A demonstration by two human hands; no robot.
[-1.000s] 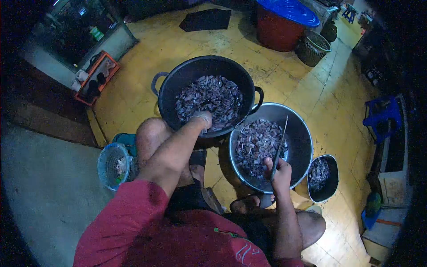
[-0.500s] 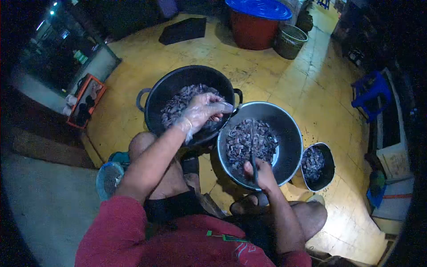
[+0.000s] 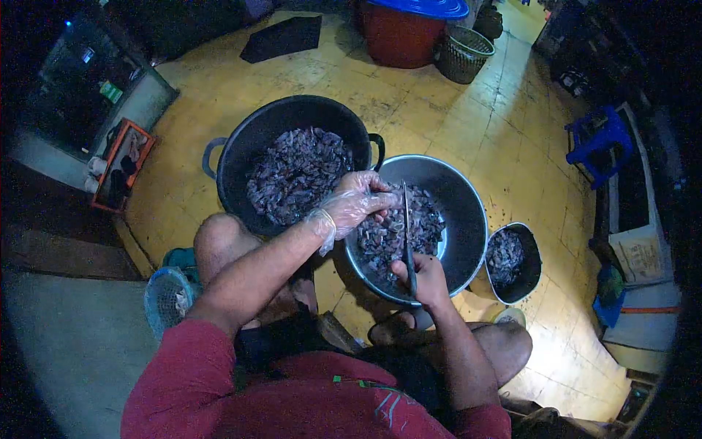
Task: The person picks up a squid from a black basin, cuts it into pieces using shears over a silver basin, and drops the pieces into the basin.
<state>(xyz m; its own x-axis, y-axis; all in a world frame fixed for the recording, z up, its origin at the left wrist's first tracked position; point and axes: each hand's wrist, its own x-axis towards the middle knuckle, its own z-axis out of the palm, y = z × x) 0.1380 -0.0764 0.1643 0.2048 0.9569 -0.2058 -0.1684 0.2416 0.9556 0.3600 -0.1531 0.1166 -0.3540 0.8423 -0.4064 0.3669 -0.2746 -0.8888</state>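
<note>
My left hand point(image 3: 360, 201), in a clear plastic glove, pinches a small pale piece over the left rim of the metal bowl point(image 3: 468, 212). My right hand point(image 3: 424, 278) is wrapped round the dark handles of scissors point(image 3: 408, 234), whose blades point away from me beside the left fingertips. Under the blades, dark cut pieces point(image 3: 420, 219) lie in the metal bowl. The large black tub point(image 3: 292, 110) to the left holds many more dark pieces point(image 3: 300, 168).
A smaller container point(image 3: 537, 267) with cut pieces stands right of the bowl. A blue basket point(image 3: 157, 304) is at my left knee. Farther off are a red tub point(image 3: 402, 36), a woven basket point(image 3: 462, 58), a blue stool point(image 3: 599, 143) and an orange rack point(image 3: 99, 197).
My left hand has moved from over the black tub to the metal bowl, next to the scissor blades. The whole view has shifted slightly.
</note>
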